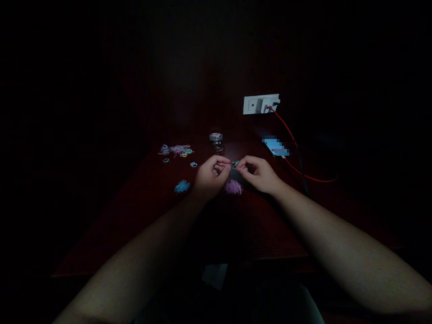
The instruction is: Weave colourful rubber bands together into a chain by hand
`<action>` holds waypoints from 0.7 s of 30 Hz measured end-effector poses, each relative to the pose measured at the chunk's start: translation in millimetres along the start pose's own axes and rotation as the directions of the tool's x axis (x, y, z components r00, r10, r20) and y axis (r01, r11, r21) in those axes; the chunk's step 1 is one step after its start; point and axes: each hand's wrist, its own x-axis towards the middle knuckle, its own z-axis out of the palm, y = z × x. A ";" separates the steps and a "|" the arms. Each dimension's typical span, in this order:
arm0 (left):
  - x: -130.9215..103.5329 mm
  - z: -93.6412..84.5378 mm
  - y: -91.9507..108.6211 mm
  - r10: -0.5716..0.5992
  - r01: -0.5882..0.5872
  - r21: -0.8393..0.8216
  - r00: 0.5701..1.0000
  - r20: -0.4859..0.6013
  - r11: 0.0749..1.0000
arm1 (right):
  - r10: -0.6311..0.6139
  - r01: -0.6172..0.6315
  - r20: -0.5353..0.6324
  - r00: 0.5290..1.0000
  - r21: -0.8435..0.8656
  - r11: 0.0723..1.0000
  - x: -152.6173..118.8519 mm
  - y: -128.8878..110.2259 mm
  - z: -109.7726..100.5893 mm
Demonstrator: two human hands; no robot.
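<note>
Between the two sets of fingertips sits a small green band (236,164), its details too small to make out. The right hand (258,173) appears to pinch its edge, thumb and finger brought together, probably because so slight a thing calls for a fingertip hold. The left hand (212,176) faces it with fingers curled and thumb near the forefinger; whether it grips anything I cannot tell.

Just on the near side of the grip lies a purple pile (234,187); left of the left hand lies a blue pile (182,186), and beyond that a mixed pile (175,150). The gaps between them seem to keep colours apart. A pale blue loop (193,164) rests alone just beside the left hand. Beyond the grip stands a jar (216,142), seemingly within easy reach. Off beyond the right hand, a phone (276,146) lies joined to a red cable (290,130), perhaps to charge.
</note>
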 end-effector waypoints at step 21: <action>-1.4 -1.4 0.8 0.054 -0.060 0.076 0.995 0.082 0.995 | -0.012 0.012 0.002 1.000 -0.025 1.000 0.3 -4.1 -1.1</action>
